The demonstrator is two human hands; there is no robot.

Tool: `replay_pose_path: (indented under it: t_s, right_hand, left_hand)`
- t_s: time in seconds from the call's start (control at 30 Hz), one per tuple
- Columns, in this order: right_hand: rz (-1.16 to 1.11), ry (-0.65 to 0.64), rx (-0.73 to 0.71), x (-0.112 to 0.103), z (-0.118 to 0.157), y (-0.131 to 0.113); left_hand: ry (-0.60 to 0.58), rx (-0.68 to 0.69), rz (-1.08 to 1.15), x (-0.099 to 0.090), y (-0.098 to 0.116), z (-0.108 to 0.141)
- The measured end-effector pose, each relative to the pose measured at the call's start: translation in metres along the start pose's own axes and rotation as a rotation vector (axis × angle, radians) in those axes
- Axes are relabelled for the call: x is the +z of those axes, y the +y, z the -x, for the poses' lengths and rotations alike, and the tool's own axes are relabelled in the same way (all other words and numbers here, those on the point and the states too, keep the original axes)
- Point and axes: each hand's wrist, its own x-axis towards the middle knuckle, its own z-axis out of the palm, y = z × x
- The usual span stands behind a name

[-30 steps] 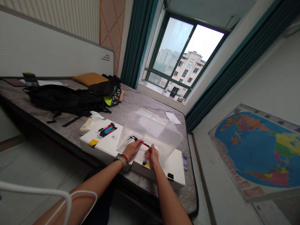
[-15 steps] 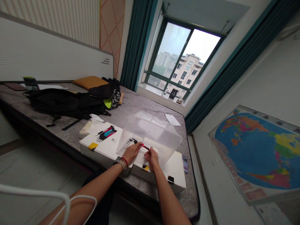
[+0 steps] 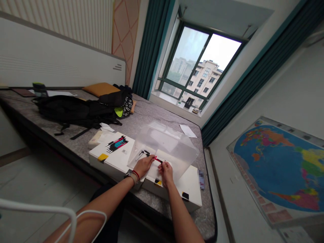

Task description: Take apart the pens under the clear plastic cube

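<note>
Between my two hands is a red and black pen [image 3: 158, 160]. My left hand [image 3: 144, 165] pinches its left end, and my right hand [image 3: 166, 172] grips its right end with curled fingers. Both hands are over the open side of a clear plastic box [image 3: 172, 141], which rests on white boxes. Inside it, just beyond my left hand, lie several small black and silver pen parts [image 3: 144, 153], too small to tell exactly. To the left, a row of red, blue and black pens [image 3: 116, 144] lies on a white box [image 3: 101, 152].
The boxes stand at the edge of a bed with a grey mattress [image 3: 162, 111]. Further left lie a black backpack [image 3: 76, 109] and a yellow cushion [image 3: 100, 90]. White tissue [image 3: 106, 127] is behind the pens. A white cable [image 3: 37, 206] crosses the lower left.
The whole view has shifted slightly. Both hands keep hold of the pen in nearly the same place over the clear box.
</note>
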Motion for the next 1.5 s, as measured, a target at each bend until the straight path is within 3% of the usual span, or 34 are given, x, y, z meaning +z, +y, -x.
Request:
replay_pose_path:
  t_s: [0.4,1.07,1.3,1.5]
  right_hand:
    - [-0.102,0.061,0.077,-0.001,-0.003,-0.003]
    - [-0.092,0.064,0.068,-0.001,0.000,-0.004]
    - [-0.086,0.065,0.080,0.000,-0.001,-0.002]
    - [-0.098,0.066,0.068,0.000,0.000,-0.003]
  left_hand:
    - [-0.130,-0.050,-0.130,-0.007,0.008,0.001]
    - [-0.140,-0.098,-0.141,-0.003,0.005,-0.001]
    - [-0.154,-0.111,-0.122,-0.010,0.008,0.000]
    - [-0.121,-0.022,-0.021,-0.016,0.010,0.002]
